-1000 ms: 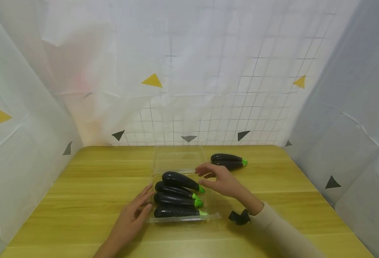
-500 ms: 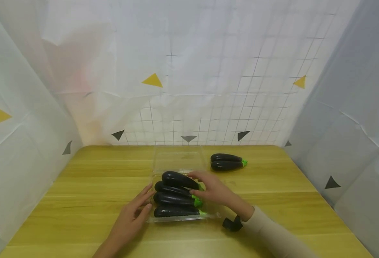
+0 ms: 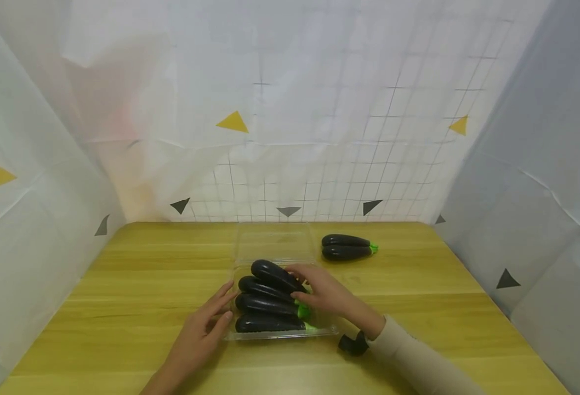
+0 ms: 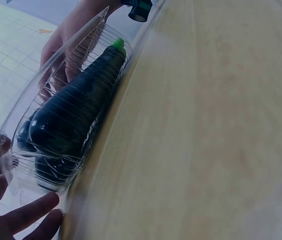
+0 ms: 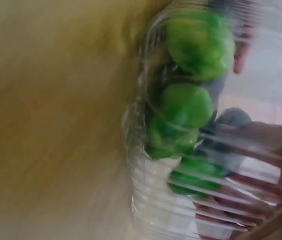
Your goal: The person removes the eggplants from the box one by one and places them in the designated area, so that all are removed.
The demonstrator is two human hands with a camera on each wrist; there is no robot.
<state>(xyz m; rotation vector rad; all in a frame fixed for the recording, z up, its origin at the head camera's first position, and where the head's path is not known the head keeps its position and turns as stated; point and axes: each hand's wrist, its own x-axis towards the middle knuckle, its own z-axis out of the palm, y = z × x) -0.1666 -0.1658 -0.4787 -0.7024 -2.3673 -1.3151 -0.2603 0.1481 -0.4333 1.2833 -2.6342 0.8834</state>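
Note:
A clear plastic clamshell box lies on the table with its lid folded back. Several dark eggplants with green stem ends are side by side in it. My right hand pinches the rearmost eggplant near its stem end, which the fingers partly hide. This one slants over its neighbour. At the box's left side, my left hand rests with spread fingers against the wall; the left wrist view shows its fingertips right by the plastic. Blurred green caps fill the right wrist view.
Two more eggplants lie together on the wooden table, behind and right of the box. A black device hangs at my right wrist. White sheeting with triangle marks encloses the table's back and sides.
My right hand has moved left and down into the box and taken hold of the rearmost eggplant, which has turned slightly and shifted. The left hand stays in place.

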